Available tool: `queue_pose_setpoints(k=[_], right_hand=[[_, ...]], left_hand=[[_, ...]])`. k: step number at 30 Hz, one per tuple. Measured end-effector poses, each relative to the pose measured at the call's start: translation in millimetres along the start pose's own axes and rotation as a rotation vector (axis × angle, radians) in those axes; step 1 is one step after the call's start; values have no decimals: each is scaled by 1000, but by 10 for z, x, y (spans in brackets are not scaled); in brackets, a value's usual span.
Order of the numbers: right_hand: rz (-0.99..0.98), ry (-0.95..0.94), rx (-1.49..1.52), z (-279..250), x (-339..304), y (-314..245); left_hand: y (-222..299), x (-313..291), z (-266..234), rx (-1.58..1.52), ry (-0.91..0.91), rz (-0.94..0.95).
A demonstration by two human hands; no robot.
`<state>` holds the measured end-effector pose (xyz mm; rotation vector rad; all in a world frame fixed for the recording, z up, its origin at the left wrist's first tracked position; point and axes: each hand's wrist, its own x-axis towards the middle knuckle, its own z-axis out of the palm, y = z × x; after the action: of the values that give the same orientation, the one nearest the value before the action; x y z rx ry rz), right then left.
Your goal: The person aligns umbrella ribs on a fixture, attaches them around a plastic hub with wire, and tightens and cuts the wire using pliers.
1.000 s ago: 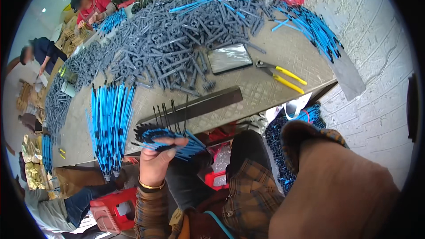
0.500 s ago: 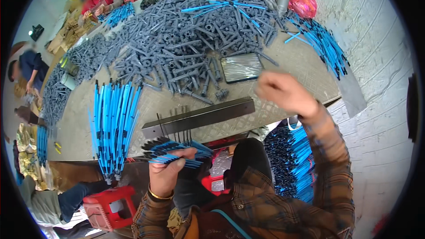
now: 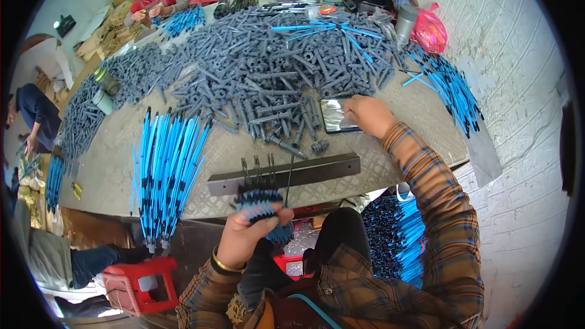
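My left hand (image 3: pixel 242 240) is closed round a bundle of short blue rods with black ends (image 3: pixel 258 202), held over the table's near edge; the bundle is partly blurred. Several thin dark wires rise beside it, in front of a dark metal bar (image 3: pixel 326 168) lying on the table. At the right side of a shallow, dark-rimmed tray with shiny silvery contents (image 3: pixel 335 123), my right hand (image 3: pixel 373 117) has its fingers curled together. Whatever those fingertips pinch is hidden.
A big heap of grey plastic, bolt-like parts (image 3: pixel 244 55) covers the table's middle. Blue rod assemblies lie at left (image 3: pixel 166 173) and right (image 3: pixel 448 88). A grey cylinder (image 3: pixel 404 27) stands at the back right. A red stool (image 3: pixel 140 283) is below left. Two other people sit or stand at left.
My right hand has come down and left onto the tray's right side. My left hand has moved slightly right and down with the bundle, which has turned more upright. The view has shifted a little.
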<state>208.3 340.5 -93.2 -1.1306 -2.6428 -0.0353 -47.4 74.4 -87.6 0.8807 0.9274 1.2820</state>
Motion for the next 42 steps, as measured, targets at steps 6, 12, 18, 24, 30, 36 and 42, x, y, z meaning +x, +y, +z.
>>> queue_pose_setpoints(k=[6,12,18,24,30,36,42], right_hand=[[-111,216,-43,-133,-225,-255],[-5,221,574,-705,-680,-1366],[-353,296,576,-1092,-1197,-2159],[-315,304,645,-1006,-1241,-2133],[-331,261,686,-1016,-1221,-2030],[-318,244,699,-1010,-1239,-1965],[-342,272,701,-1000,-1255,-1923]], left_hand=[[49,-225,5,-29,1,1],[19,-551,7,-42,6,45],[-41,-667,194,-40,-11,69],[-104,-672,323,-30,-25,119],[-114,-613,419,-34,-6,119],[-140,-561,450,-21,5,108],[-148,-549,502,-12,13,108]])
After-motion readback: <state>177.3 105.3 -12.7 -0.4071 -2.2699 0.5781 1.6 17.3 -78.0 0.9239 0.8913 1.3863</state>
